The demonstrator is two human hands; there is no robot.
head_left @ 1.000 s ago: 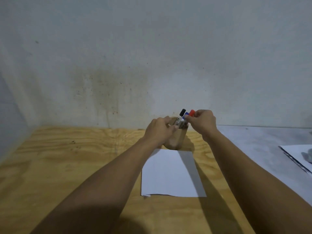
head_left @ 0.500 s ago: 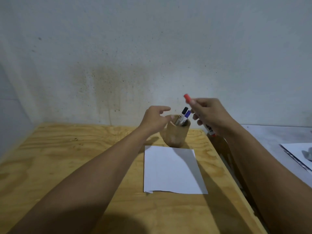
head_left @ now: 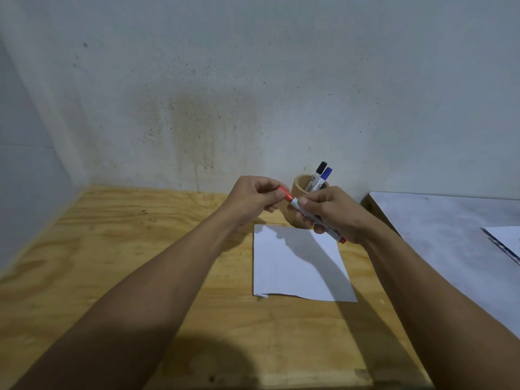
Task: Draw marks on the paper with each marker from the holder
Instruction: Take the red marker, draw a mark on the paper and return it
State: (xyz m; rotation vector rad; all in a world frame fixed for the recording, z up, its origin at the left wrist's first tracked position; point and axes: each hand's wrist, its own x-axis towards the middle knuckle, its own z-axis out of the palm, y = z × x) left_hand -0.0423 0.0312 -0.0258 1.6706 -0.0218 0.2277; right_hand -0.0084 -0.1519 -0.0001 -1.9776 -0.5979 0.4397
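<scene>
A red marker (head_left: 295,204) is held level above the far edge of the white paper (head_left: 298,266). My right hand (head_left: 332,213) grips its white barrel, and my left hand (head_left: 253,199) pinches its red cap (head_left: 286,195). The cap still sits on the marker. Behind my hands stands the round wooden holder (head_left: 298,187), partly hidden, with a black-capped marker (head_left: 317,175) and a blue-capped marker (head_left: 325,178) leaning in it. The paper is blank and lies flat on the wooden table (head_left: 140,249).
A stained wall rises just behind the holder. To the right, a grey table (head_left: 450,220) adjoins the wooden one and carries papers (head_left: 506,240) at the frame's edge. Arm shadows fall across the white paper and the near table.
My right hand lifted the red marker out of the holder and brought it down in front. My left hand left the holder and took hold of the red cap.
</scene>
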